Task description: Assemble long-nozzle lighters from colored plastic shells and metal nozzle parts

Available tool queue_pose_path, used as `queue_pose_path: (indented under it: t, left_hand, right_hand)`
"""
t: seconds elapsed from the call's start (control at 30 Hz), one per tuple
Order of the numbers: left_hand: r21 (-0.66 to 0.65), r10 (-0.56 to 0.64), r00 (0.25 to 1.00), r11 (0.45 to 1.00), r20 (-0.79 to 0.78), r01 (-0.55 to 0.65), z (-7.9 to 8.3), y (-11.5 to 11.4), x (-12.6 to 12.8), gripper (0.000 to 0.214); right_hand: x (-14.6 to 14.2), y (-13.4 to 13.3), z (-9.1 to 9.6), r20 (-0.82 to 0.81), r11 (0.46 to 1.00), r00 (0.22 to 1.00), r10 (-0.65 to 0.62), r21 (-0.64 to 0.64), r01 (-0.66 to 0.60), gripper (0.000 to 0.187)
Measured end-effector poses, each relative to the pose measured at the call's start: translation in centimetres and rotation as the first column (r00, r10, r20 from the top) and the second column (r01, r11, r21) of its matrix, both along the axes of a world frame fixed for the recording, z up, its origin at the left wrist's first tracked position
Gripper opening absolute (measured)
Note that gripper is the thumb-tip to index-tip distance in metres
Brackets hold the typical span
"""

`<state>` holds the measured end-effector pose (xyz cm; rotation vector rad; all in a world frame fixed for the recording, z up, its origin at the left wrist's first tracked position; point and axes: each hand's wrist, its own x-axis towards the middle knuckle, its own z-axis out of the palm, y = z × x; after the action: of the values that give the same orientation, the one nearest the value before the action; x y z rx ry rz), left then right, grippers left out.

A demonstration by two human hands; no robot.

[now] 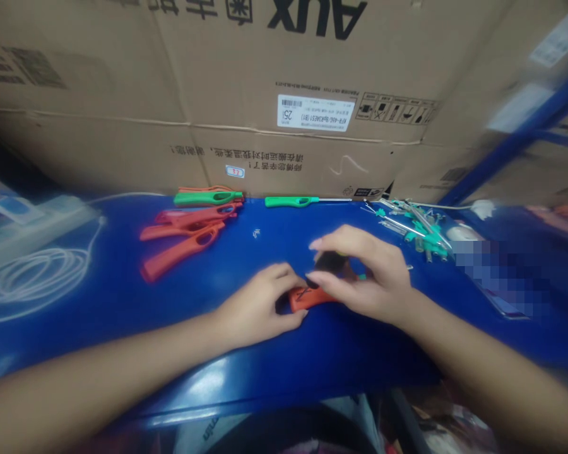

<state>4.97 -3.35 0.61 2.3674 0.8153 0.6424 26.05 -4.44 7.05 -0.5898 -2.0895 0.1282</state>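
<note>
Orange handle (pixel 316 297), partly hidden behind right-hand fingers (pixel 339 288)

The desk (pixel 284 233) is smooth and glossy, throwing back pale streaks of light. The orange casing (pixel 312 299) looks like smooth plastic with a soft sheen; the red shells (pixel 180 253) look like similar plastic. The green handle (pixel 288 202) appears plastic too, its thin rod (pixel 335 200) shiny metal. Behind, the carton (pixel 123 82) is matt, creased cardboard bearing a smooth paper label (pixel 315 113). The dark tool (pixel 330 260) is too blurred to judge its material.
</note>
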Motion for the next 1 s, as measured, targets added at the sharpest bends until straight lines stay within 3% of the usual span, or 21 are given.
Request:
queue_pose_path:
  t: [0.07, 0.13, 0.2, 0.23, 0.27, 0.33, 0.4, 0.43, 0.5, 0.57, 0.6, 0.67, 0.73, 0.8, 0.83, 0.9, 0.97, 1.0]
  left_hand:
    - [-0.004, -0.005, 1.000, 1.000, -0.002, 0.005, 0.0, 0.0, 0.0, 0.022]
    - [-0.018, -0.009, 1.000, 1.000, 0.006, 0.009, 0.1, 0.0, 0.0, 0.024]
    - [-0.037, -0.012, 1.000, 0.999, 0.014, 0.012, 0.1, 0.0, 0.0, 0.027]
    - [-0.043, -0.011, 1.000, 0.999, 0.017, 0.011, 0.1, 0.0, 0.0, 0.028]
    - [-0.045, -0.007, 1.000, 0.999, 0.015, 0.008, 0.1, 0.0, 0.0, 0.028]
    - [-0.037, 0.003, 1.000, 0.999, 0.006, -0.003, 0.1, 0.0, -0.1, 0.026]
    - [-0.031, 0.007, 1.000, 0.999, -0.002, -0.007, 0.1, 0.0, -0.1, 0.023]
    - [-0.031, 0.008, 1.000, 0.999, -0.002, -0.008, 0.1, 0.0, -0.1, 0.023]
    - [-0.040, 0.005, 1.000, 0.999, 0.004, -0.005, 0.1, 0.0, -0.1, 0.024]
    - [-0.049, 0.006, 1.000, 0.999, 0.008, -0.006, 0.0, 0.0, -0.1, 0.027]
    - [-0.051, 0.007, 1.000, 0.999, 0.010, -0.006, 0.0, 0.0, -0.1, 0.028]
    - [-0.046, 0.010, 1.000, 0.999, 0.011, -0.009, 0.0, 0.0, -0.1, 0.027]
    - [-0.043, 0.006, 1.000, 0.999, 0.010, -0.005, 0.0, 0.0, -0.1, 0.024]
    - [-0.043, 0.001, 1.000, 0.999, 0.012, 0.000, 0.1, 0.1, -0.1, 0.022]
    - [-0.044, -0.001, 1.000, 0.999, 0.016, 0.001, 0.1, 0.1, -0.1, 0.022]
    - [-0.050, -0.003, 1.000, 0.999, 0.023, 0.004, 0.0, 0.1, -0.2, 0.022]
    - [-0.055, -0.004, 1.000, 0.998, 0.020, 0.005, -0.1, 0.1, -0.2, 0.019]
    - [-0.056, -0.002, 1.000, 0.998, 0.017, 0.003, -0.2, 0.1, -0.1, 0.018]
  right_hand:
    - [0.0, 0.1, 0.0, 0.045, 0.993, 0.998, -0.050, 0.106, 0.045, 0.032]
    - [0.0, 0.0, 0.2, 0.077, 0.999, 0.996, 0.038, -0.042, -0.035, 0.037]
    - [0.0, -0.1, 0.4, 0.038, 0.956, 0.987, 0.156, -0.259, -0.141, 0.040]
    - [0.0, -0.1, 0.5, 0.006, 0.937, 0.983, 0.181, -0.304, -0.171, 0.038]
    - [0.0, -0.1, 0.5, -0.010, 0.942, 0.985, 0.172, -0.290, -0.167, 0.034]
    - [0.0, -0.1, 0.6, 0.013, 0.990, 0.997, 0.074, -0.118, -0.072, 0.026]
    - [0.1, 0.0, 0.5, 0.054, 0.999, 0.998, -0.011, 0.046, 0.009, 0.028]
    - [0.1, 0.0, 0.4, 0.070, 0.999, 0.998, -0.003, 0.044, 0.000, 0.032]
    - [0.2, 0.0, 0.3, 0.054, 0.985, 0.992, 0.115, -0.139, -0.107, 0.039]
    - [0.2, 0.0, 0.2, -0.025, 0.917, 0.974, 0.227, -0.333, -0.222, 0.042]
    - [0.2, 0.0, 0.1, -0.057, 0.900, 0.970, 0.237, -0.362, -0.241, 0.040]
    - [0.2, 0.1, 0.1, -0.050, 0.948, 0.983, 0.178, -0.257, -0.185, 0.032]
    - [0.2, 0.1, 0.2, 0.011, 0.998, 0.999, 0.042, -0.036, -0.041, 0.030]
    - [0.2, -0.1, 0.3, 0.044, 0.992, 0.998, -0.048, 0.118, 0.043, 0.029]
    - [0.1, -0.3, 0.4, 0.045, 0.992, 0.998, -0.048, 0.117, 0.042, 0.028]
    - [-0.2, -0.7, 0.4, 0.028, 0.998, 0.999, 0.038, -0.052, -0.037, 0.036]
    - [-0.5, -0.9, 0.3, -0.027, 0.961, 0.991, 0.127, -0.242, -0.130, 0.040]
    - [-0.6, -1.0, 0.3, -0.049, 0.951, 0.988, 0.147, -0.269, -0.155, 0.038]
